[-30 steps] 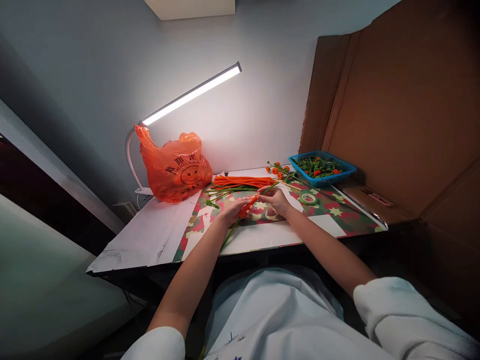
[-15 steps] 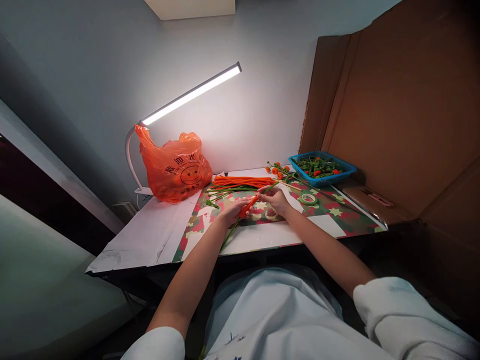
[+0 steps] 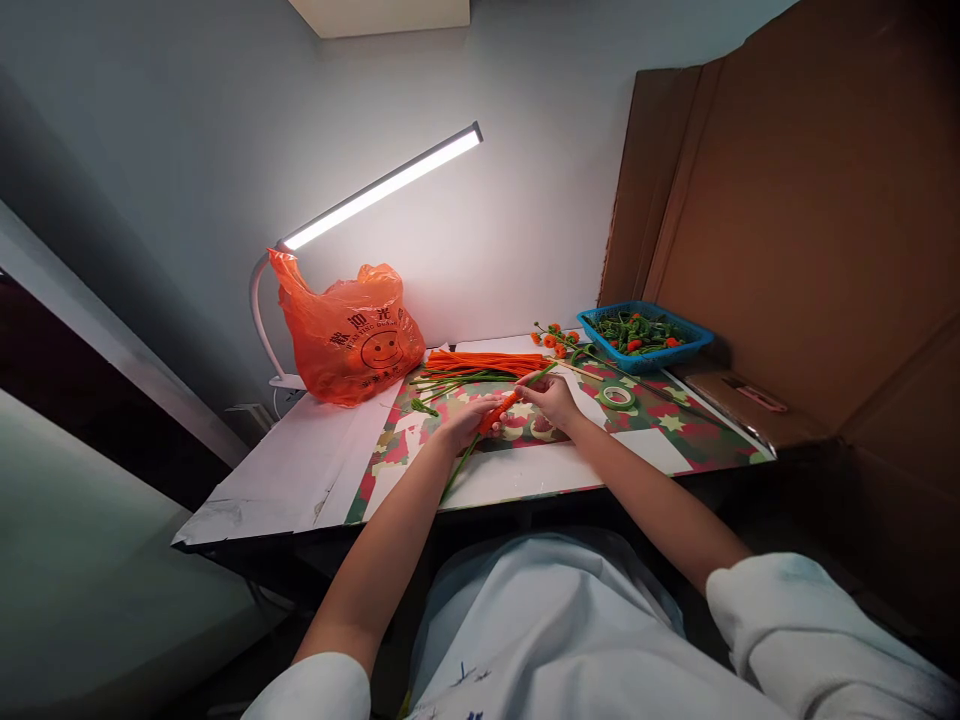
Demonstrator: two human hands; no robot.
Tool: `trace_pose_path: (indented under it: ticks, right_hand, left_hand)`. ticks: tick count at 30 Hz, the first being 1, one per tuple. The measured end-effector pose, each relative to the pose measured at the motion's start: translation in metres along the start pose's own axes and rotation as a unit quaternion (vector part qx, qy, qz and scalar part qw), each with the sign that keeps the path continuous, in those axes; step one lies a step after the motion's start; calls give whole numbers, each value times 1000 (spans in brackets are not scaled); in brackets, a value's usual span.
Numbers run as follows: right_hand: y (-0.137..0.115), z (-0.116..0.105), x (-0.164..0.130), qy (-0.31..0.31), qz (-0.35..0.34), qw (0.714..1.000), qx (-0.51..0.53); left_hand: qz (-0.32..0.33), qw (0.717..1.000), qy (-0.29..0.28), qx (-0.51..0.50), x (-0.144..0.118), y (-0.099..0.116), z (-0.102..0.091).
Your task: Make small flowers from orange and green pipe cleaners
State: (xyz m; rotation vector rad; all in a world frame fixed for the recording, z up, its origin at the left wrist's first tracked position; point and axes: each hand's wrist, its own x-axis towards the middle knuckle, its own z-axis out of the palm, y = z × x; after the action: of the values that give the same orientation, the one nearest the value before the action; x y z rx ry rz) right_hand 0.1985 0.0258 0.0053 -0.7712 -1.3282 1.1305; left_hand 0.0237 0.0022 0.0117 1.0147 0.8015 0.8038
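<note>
Holding green and orange bits (tangled together), blue basket (image 3: 697, 347) far right.

Hands barely shift on the orange-wound stem

Over the last second the right hand (image 3: 551, 398) has eased very slightly, its fingers working at the upper end of the orange-wrapped green stem (image 3: 498, 411), while the left hand (image 3: 469, 421) has kept its pinch lower down; the stem's tilt across the patterned mat (image 3: 675, 425) looks a touch steeper.
</note>
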Motion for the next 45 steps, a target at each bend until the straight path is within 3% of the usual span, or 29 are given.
trace_pose_path:
  ticks: [4, 7, 11, 13, 20, 27, 36, 45]
  right_hand:
    - [6, -2, 5, 21, 19, 1000, 13]
    - [12, -8, 11, 84, 43, 995, 38]
    - [19, -17, 19, 187, 81, 976, 76]
    - [22, -20, 20, 199, 85, 973, 78]
    - [22, -15, 17, 103, 103, 986, 79]
    - [8, -13, 10, 67, 147, 976, 143]
    - [8, -13, 8, -1, 138, 982, 129]
    - [11, -13, 12, 34, 148, 980, 132]
  left_hand:
    - [-5, 1000, 18, -11, 0, 1, 1]
    - [2, 999, 27, -41, 1, 2, 0]
    - [72, 990, 66, -99, 4, 4, -4]
    - [112, 983, 93, -114, 5, 4, -7]
    - [175, 950, 232, -116, 14, 3, -15]
    - [208, 925, 301, -104, 17, 3, -17]
    - [199, 938, 267, -100, 17, 3, -15]
    - [181, 951, 225, -107, 15, 3, -11]
